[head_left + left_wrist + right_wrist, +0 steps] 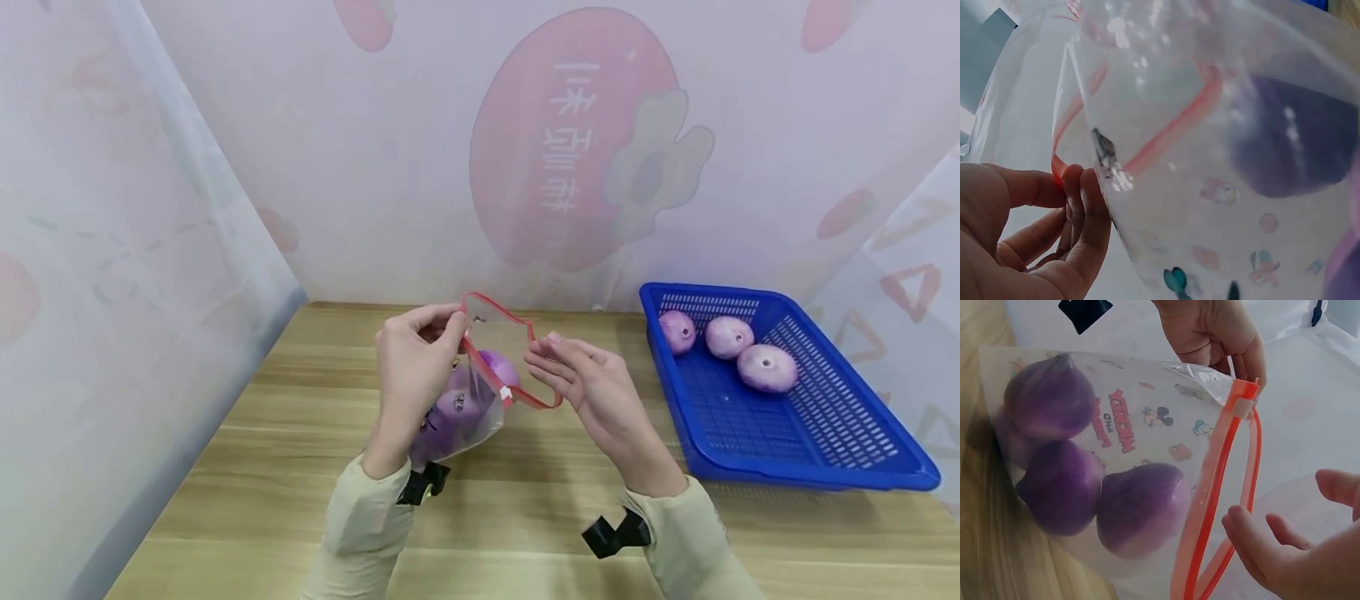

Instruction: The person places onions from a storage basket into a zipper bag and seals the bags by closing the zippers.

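Note:
A clear zip bag with printed cartoon figures lies tilted on the wooden table. Red zip strips edge its gaping mouth, and a white slider sits at one end. Several purple, onion-shaped things with pointed tips rest inside the bag. My left hand pinches the mouth's edge between thumb and fingers on the left side. On the opposite side my right hand has its fingers extended at the red edge, the fingertips at or against the strip; it grips nothing.
To the right stands a blue plastic basket with perforated sides. Three pale purple onion-shaped things lie toward its back. A white printed curtain hangs behind the table, with another panel along the left.

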Available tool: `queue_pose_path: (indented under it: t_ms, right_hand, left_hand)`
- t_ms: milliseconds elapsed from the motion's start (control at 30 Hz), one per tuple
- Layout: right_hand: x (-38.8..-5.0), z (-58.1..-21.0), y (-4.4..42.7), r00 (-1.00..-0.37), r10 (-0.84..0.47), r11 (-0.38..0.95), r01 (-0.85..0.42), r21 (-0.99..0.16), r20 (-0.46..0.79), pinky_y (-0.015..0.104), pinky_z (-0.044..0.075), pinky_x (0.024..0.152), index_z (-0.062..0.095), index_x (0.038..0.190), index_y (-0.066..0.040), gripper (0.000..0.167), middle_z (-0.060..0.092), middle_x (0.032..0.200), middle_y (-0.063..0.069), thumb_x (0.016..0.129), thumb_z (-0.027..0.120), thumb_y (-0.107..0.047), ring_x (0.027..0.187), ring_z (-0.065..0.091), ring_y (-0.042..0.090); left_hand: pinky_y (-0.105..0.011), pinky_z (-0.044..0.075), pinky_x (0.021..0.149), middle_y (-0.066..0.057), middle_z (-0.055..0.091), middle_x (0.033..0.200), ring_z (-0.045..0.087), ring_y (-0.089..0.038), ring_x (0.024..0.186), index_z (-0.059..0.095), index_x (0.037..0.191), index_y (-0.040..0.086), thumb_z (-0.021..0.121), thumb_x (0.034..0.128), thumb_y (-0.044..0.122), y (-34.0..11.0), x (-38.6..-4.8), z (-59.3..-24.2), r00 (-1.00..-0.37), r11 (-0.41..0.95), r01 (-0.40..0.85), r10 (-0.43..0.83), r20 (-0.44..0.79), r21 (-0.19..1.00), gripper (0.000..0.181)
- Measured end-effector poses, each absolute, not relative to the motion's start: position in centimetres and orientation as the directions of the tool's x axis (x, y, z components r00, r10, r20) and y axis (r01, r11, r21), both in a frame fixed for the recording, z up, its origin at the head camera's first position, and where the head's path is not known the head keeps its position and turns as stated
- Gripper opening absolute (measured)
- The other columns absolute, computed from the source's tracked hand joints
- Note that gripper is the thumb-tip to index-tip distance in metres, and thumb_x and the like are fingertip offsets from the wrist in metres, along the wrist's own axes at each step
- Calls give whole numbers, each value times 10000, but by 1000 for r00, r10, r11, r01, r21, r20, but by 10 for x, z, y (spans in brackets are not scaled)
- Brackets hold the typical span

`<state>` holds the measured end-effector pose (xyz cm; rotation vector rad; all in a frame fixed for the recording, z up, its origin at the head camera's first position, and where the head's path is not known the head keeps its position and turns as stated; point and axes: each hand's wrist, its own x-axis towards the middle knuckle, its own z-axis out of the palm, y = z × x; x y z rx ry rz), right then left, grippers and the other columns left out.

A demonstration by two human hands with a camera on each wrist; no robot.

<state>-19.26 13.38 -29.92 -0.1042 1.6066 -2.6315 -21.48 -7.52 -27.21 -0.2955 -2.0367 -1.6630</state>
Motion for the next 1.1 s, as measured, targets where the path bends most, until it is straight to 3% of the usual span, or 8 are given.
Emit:
queue_pose_path:
  t_ms: [367,600,767,967,1100]
  right_hand:
    - [-187,-300,158,-991,-84,-515,-43,-856,100,497,423,1011,655,1115,46,202,641,1141,225,979,618,-100,1124,606,365]
    - [-183,-278,227,-976,-95,-572,-106,-813,194,476,403,1032,682,1078,39,196,663,1126,209,1020,515,-47,1100,622,335]
    - [-180,-259,286,-990,-48,-639,-72,-766,134,432,456,993,640,1103,77,197,644,1136,224,1022,502,-39,1116,609,348]
    - [-185,-252,332,-995,-70,-774,11,-634,68,490,481,954,579,1083,105,179,607,1122,286,1028,448,-4,1087,606,416]
    - [-193,-242,350,-996,-81,-760,38,-648,37,499,503,919,596,1045,90,181,610,1101,276,1029,450,-14,1050,619,424]
  left_hand:
    - [-199,505,472,-156,702,740,661,-318,584,752,930,-54,672,890,-10,-81,-214,-267,-840,158,484,-193,507,861,99]
    - [-207,507,477,-140,697,731,649,-233,559,768,917,-6,690,896,36,-94,-219,-269,-816,157,502,-240,526,850,91]
    - [-195,497,471,-145,704,749,649,-203,562,765,936,-12,700,896,49,-96,-218,-268,-823,167,484,-247,512,859,98]
    - [-188,491,468,-129,710,750,652,-188,563,769,939,3,708,894,69,-99,-218,-267,-833,194,455,-254,492,869,101]
    - [-197,498,473,-124,709,747,655,-180,566,772,935,15,709,895,86,-98,-218,-266,-840,199,445,-243,484,873,103]
